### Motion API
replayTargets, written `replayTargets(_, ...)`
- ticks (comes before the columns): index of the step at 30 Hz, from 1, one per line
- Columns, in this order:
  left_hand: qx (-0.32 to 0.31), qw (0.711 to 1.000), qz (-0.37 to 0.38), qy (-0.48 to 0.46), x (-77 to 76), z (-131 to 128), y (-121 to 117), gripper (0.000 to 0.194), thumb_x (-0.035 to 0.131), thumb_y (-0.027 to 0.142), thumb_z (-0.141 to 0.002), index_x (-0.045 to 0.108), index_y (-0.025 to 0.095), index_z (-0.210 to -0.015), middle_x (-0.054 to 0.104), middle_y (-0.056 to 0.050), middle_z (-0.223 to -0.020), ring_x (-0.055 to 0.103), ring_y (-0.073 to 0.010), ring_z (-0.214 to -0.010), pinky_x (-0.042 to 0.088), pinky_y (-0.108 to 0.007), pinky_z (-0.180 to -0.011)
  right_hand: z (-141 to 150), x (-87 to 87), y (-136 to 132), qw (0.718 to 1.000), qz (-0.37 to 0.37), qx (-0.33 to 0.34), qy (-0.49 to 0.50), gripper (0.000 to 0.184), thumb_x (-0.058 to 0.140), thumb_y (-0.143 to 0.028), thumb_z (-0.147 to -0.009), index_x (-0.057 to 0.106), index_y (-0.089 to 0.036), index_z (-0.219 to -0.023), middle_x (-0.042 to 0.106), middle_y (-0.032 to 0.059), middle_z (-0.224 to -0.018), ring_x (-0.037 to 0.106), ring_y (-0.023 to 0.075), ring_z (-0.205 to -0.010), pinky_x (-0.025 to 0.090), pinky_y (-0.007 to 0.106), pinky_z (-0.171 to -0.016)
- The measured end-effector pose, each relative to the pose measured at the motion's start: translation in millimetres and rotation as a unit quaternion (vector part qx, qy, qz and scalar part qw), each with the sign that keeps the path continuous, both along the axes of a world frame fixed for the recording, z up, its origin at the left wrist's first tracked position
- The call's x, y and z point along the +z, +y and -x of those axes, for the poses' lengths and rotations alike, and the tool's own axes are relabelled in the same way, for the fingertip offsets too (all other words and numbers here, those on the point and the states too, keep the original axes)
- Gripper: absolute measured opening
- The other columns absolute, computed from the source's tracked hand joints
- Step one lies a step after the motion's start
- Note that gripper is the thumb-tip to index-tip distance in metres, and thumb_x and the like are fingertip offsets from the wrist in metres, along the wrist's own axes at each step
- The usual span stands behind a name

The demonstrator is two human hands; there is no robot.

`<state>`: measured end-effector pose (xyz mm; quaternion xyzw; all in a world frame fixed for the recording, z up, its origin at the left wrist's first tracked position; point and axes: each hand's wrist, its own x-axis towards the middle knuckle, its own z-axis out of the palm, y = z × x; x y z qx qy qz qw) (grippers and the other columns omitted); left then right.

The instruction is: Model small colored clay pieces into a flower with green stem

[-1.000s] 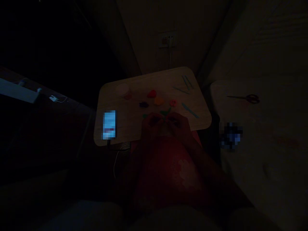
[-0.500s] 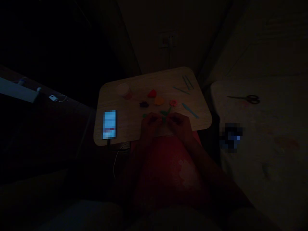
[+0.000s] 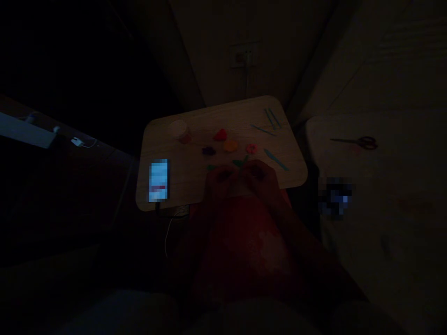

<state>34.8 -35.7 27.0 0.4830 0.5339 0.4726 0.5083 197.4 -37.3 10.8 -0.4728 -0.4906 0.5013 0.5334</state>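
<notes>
Low light hides much detail. My left hand (image 3: 219,180) and my right hand (image 3: 261,177) are close together at the near edge of the small wooden table (image 3: 195,181), fingers curled inward. At the right fingertips is green modelling clay (image 3: 238,163), with narrow leaf-like parts pointing away from me. Whatever the left fingers pinch is too dark to make out. Another green piece (image 3: 211,167) lies just beyond the left hand. Farther off sit red clay (image 3: 220,135), orange clay (image 3: 230,146), dark purple clay (image 3: 208,150) and a pink flower-like ring (image 3: 251,149).
A blue modelling knife (image 3: 275,159) and several thin sticks (image 3: 272,119) lie on the right. A tub (image 3: 180,131) stands back left, and a lit phone (image 3: 158,180) front left. Scissors (image 3: 356,142) lie on the surface to the right.
Both hands stay nearly in place, with slight finger movement. The green bit seen between the fingertips is now mostly hidden. The table items have not moved.
</notes>
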Motion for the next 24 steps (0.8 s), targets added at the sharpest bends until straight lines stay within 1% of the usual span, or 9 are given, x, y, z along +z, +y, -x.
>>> replayTargets(4, 0.014, 1.0, -0.025, 0.007, -4.1, 3.8, 1.5, 0.022, 0.084, 0.039, -0.074, 0.075, 0.019, -0.073, 0.073, -0.002, -0.076, 0.065, -0.0165, -0.075, 0.054, -0.029, -0.073, -0.1, 4.9, -2.1, 0.998, -0.011, 0.027, -0.056, 0.018, 0.077, -0.038, -0.081, 0.075, -0.023, -0.089, 0.077, 0.0031, -0.083, 0.071, 0.0185, -0.075, 0.055, 0.03, -0.068)
replayTargets(9, 0.045, 0.999, 0.002, 0.006, -7.7, 1.9, -0.2, 0.027, 0.088, 0.041, -0.07, 0.074, 0.018, -0.074, 0.073, -0.002, -0.074, 0.065, -0.0165, -0.071, 0.054, -0.028, -0.068, 1.6, 4.5, -0.9, 0.997, 0.002, 0.017, -0.073, 0.016, 0.076, -0.037, -0.08, 0.075, -0.021, -0.083, 0.077, 0.0031, -0.079, 0.069, 0.0181, -0.071, 0.054, 0.029, -0.066)
replayTargets(13, 0.027, 0.999, -0.038, 0.009, -8.3, 5.5, 2.1, 0.03, 0.074, 0.049, -0.085, 0.076, 0.019, -0.087, 0.075, -0.005, -0.082, 0.067, -0.018, -0.075, 0.055, -0.03, -0.071, 0.7, -0.5, 3.3, 0.999, 0.016, 0.019, -0.041, 0.016, 0.074, -0.037, -0.08, 0.073, -0.021, -0.083, 0.075, 0.0021, -0.077, 0.069, 0.0174, -0.069, 0.053, 0.028, -0.065)
replayTargets(15, 0.036, 0.99, -0.101, 0.087, -7.9, 14.2, 5.9, 0.025, 0.066, 0.043, -0.091, 0.074, 0.02, -0.096, 0.075, -0.007, -0.091, 0.069, -0.0206, -0.084, 0.057, -0.034, -0.079, -1.1, -2.2, 5.8, 0.998, 0.017, 0.013, -0.053, 0.017, 0.073, -0.038, -0.081, 0.073, -0.021, -0.084, 0.074, 0.0019, -0.075, 0.068, 0.0171, -0.068, 0.051, 0.028, -0.063)
replayTargets(17, 0.039, 0.951, -0.179, 0.247, -8.5, 26.5, 10.5, 0.019, 0.066, 0.03, -0.088, 0.072, 0.02, -0.103, 0.074, -0.009, -0.103, 0.068, -0.0251, -0.098, 0.056, -0.04, -0.092, -3.2, -2.8, 8.8, 0.995, 0.006, -0.003, -0.097, 0.016, 0.072, -0.037, -0.082, 0.074, -0.021, -0.085, 0.075, 0.0026, -0.076, 0.067, 0.0172, -0.068, 0.051, 0.029, -0.064)
replayTargets(19, 0.033, 0.892, -0.217, 0.394, -11.0, 39.1, 14.5, 0.031, 0.066, 0.018, -0.082, 0.07, 0.02, -0.112, 0.07, -0.013, -0.12, 0.062, -0.0323, -0.115, 0.051, -0.05, -0.105, -4.7, -1.9, 12.6, 0.989, -0.012, -0.014, -0.148, 0.015, 0.072, -0.035, -0.083, 0.076, -0.021, -0.087, 0.077, 0.0039, -0.08, 0.069, 0.0178, -0.071, 0.052, 0.03, -0.068)
replayTargets(20, 0.023, 0.871, -0.215, 0.442, -13.0, 44.5, 16.1, 0.036, 0.065, 0.015, -0.081, 0.069, 0.02, -0.116, 0.067, -0.014, -0.125, 0.061, -0.0343, -0.118, 0.05, -0.052, -0.106, -4.9, -0.8, 14.9, 0.985, -0.019, -0.01, -0.171, 0.015, 0.071, -0.033, -0.084, 0.077, -0.02, -0.089, 0.078, 0.0045, -0.083, 0.07, 0.0183, -0.073, 0.053, 0.03, -0.07)
replayTargets(22, 0.01, 0.848, -0.206, 0.488, -18.0, 52.6, 18.3, 0.035, 0.062, 0.012, -0.081, 0.068, 0.02, -0.114, 0.066, -0.014, -0.122, 0.06, -0.035, -0.116, 0.05, -0.053, -0.104, -3.9, 3.2, 20.2, 0.977, -0.024, 0.012, -0.213, 0.016, 0.07, -0.029, -0.086, 0.08, -0.02, -0.095, 0.08, 0.0057, -0.088, 0.073, 0.0196, -0.077, 0.054, 0.031, -0.073)
replayTargets(24, 0.006, 0.844, -0.204, 0.496, -22.4, 57.1, 19.4, 0.027, 0.059, 0.011, -0.084, 0.069, 0.02, -0.107, 0.067, -0.012, -0.113, 0.061, -0.0329, -0.11, 0.051, -0.051, -0.102, -0.6, 9.3, 26.1, 0.961, -0.031, 0.045, -0.273, 0.017, 0.069, -0.023, -0.086, 0.082, -0.02, -0.097, 0.082, 0.0065, -0.091, 0.075, 0.0211, -0.081, 0.054, 0.032, -0.076)
